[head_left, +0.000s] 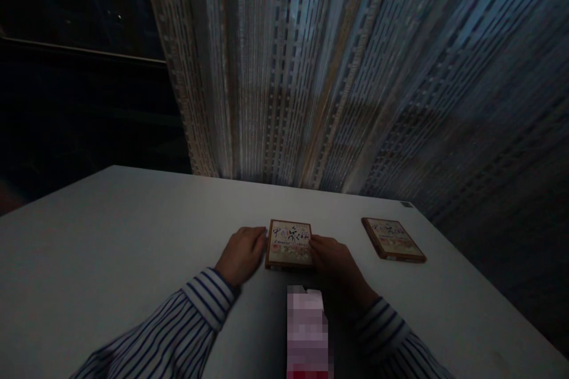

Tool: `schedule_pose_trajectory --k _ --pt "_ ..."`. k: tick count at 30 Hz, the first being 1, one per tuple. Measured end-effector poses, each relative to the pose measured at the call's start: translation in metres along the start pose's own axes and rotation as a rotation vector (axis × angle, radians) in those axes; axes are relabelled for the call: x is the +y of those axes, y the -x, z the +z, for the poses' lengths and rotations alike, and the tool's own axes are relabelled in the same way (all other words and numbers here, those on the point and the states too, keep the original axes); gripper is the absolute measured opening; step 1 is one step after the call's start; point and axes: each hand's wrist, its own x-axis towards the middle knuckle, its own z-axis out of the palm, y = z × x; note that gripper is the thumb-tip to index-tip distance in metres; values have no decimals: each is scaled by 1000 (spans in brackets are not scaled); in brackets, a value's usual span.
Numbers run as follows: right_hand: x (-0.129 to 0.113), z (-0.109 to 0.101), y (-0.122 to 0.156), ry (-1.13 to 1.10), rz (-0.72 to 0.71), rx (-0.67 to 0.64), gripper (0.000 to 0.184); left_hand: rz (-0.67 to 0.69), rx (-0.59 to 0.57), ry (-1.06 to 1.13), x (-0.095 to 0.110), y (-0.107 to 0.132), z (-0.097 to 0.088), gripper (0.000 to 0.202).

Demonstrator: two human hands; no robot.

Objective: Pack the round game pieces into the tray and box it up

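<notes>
A flat, square Chinese chess box (290, 244) with brown edges and a pale printed lid lies on the white table, between my two hands. My left hand (242, 254) is at its left edge, fingers curled and fingertips against the side. Opposite, my right hand (335, 260) grips the right edge, thumb side over the lid's rim. What the fingers do underneath is hidden. Farther right rests a second, similar box (395, 239), turned slightly and apart from my hands.
The white table (155, 219) ends at a patterned striped curtain (288, 70) behind it. A small dark label (406, 204) marks the far right corner. Pinkish pixelation (307, 331) covers something at the bottom centre. A blurred skin-toned shape (8, 198) shows at the left edge.
</notes>
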Motion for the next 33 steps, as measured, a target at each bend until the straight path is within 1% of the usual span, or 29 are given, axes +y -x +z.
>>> schedule_pose_trajectory --k 6,12,15,21,25,29,33 --pt "1 3 0 12 -18 18 35 -23 -89 64 4 -2 1 37" --pt "0 5 2 57 -8 35 32 -64 -131 194 5 -6 2 39" --pt "-1 6 2 61 -1 39 32 -97 -138 270 5 -8 1 38" --pt "-1 5 3 48 -2 55 32 -155 -109 437 6 -12 -1 39" --pt "-1 5 3 46 -14 34 32 -239 -95 531 2 -16 3 39" --pt "-1 6 4 57 5 63 32 -313 -106 601 -1 -23 7 41" --pt "1 8 3 69 -4 62 31 -445 -93 671 1 -26 5 48"
